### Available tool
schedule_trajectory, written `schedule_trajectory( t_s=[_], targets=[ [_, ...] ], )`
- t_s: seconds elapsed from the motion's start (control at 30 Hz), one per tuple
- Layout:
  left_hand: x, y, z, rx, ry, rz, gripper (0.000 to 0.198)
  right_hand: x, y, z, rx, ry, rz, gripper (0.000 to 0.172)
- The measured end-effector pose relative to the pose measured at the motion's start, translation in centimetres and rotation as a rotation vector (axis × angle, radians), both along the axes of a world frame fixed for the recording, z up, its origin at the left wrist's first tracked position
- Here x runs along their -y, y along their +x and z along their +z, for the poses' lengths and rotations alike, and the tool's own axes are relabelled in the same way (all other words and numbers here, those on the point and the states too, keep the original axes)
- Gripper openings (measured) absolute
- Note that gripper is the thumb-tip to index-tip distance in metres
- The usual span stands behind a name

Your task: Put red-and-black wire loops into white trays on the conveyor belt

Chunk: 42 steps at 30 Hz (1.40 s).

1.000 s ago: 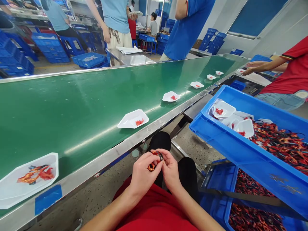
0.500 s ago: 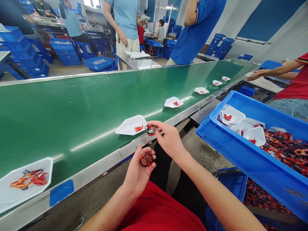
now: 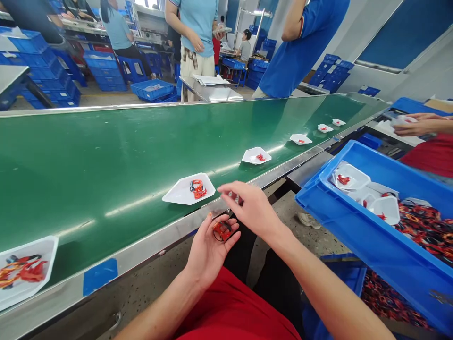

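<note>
Fingers (image 3: 230, 190) above a green conveyor belt (image 3: 106, 156) — blue crates (image 3: 38, 63) beyond.

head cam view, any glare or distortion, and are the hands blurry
In the head view, pale glare streaks run along the green belt near its steel edge; wide-angle distortion bends the belt and leans the far wall; the left hand and right hand look fairly sharp, without strong blur.

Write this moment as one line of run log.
left hand: red-black cord bundle on palm | right hand: pinches small red piece | white tray: red bundle, on green conveyor belt
</note>
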<state>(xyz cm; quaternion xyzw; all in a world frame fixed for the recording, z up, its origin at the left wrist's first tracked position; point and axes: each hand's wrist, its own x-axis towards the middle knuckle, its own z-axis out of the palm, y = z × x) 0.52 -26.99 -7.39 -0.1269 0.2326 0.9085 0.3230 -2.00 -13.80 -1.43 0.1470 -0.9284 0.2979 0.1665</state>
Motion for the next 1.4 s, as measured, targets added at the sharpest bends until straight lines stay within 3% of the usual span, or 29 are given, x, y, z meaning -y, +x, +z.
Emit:
schedule_trajectory(
  t_s=[0.13,0.23,0.3,0.37,0.5,0.63,1.0,1.4],
  targets=[
    [-0.5,0.3,0.1,-0.090,0.076,-0.025,0.040,-0.6,4.7,-2.9,0.071,-0.161,-0.049,0.020],
    [-0.8,0.7,0.3,-0.120,0.081,-0.060,0.046,-0.7,6.0,-5.0,0.069,-0.327,-0.109,0.020],
    [-0.9,1.0,0.4,-0.129,0.076,-0.093,0.049,-0.9,6.1,-5.9,0.132,-0.570,-0.183,0.016],
    [-0.9,1.2,0.5,-0.139,0.060,-0.121,0.050,-1.3,6.0,-6.4,0.293,-0.924,-0.210,0.014],
    [-1.1,1.3,0.4,-0.150,0.037,-0.136,0.050,-2.4,5.9,-7.0,0.563,-1.621,-0.143,0.021],
    [-1.3,1.2,0.2,-0.148,0.001,-0.160,0.049,-2.9,6.1,-7.3,0.639,-1.962,-0.061,0.029],
    [-1.5,0.9,-0.1,-0.142,-0.021,-0.159,0.049,-2.7,5.9,-8.1,0.653,-2.218,0.041,0.029],
    [-1.5,0.6,-0.7,-0.129,-0.013,-0.157,0.044,-2.0,5.5,-8.3,0.589,-2.234,-0.165,0.012]
  ],
)
